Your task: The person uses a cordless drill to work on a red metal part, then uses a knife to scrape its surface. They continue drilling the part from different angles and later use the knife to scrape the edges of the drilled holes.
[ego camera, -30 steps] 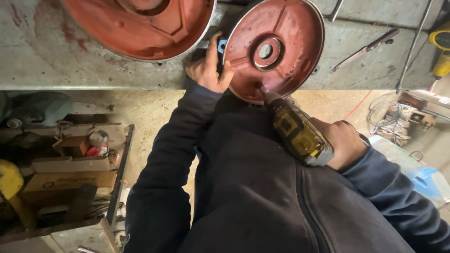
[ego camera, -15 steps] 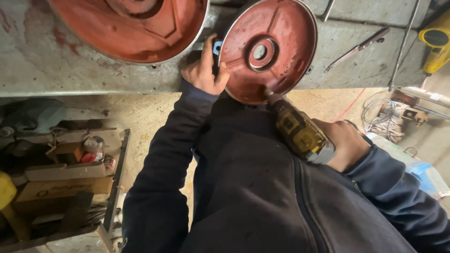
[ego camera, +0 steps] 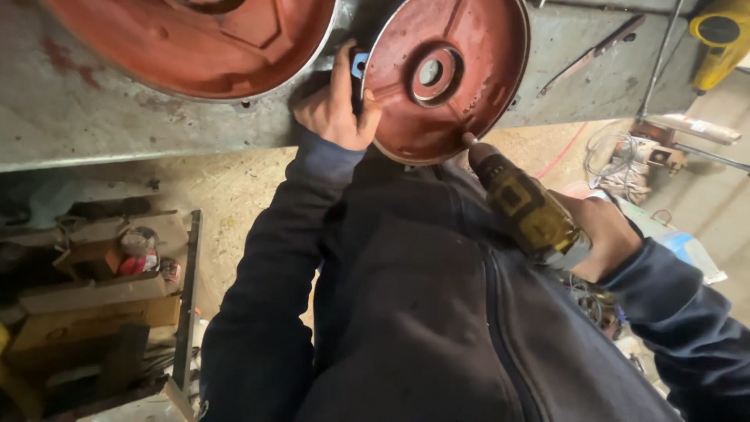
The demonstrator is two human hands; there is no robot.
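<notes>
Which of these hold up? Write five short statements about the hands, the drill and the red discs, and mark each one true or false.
1. The right hand holds a yellow and black drill. True.
2. The drill's tip meets the lower rim of the smaller red disc. True.
3. The left hand rests flat on the floor. False: it grips the left edge of the smaller red disc, up on the grey metal bench.
4. Only one red disc lies on the bench. False: a larger red disc lies to the left of the smaller one.
5. The smaller red disc has a round hole at its centre. True.
</notes>
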